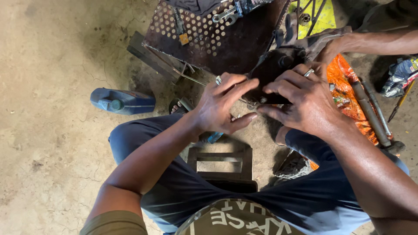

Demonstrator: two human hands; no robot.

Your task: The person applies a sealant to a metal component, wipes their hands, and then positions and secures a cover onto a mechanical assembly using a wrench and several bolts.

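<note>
Both hands work at twelve o'clock: left hand and right hand pinch a dark greasy metal part, apparently fitting it; next calls for steady alignment.

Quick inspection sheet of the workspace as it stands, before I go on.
Surface: bare, cracked earth floor.
Job's things: dark greasy metal part, gripped from both sides.
Clutter: blue plastic container lying on its side; perforated metal sheet with a spanner on it; metal rods on an orange sheet; small metal stool.
Grippers: left hand and right hand both on the part; another person's hand holds its far side.
Cables: nothing seen.
Surroundings: rags at right.
</note>
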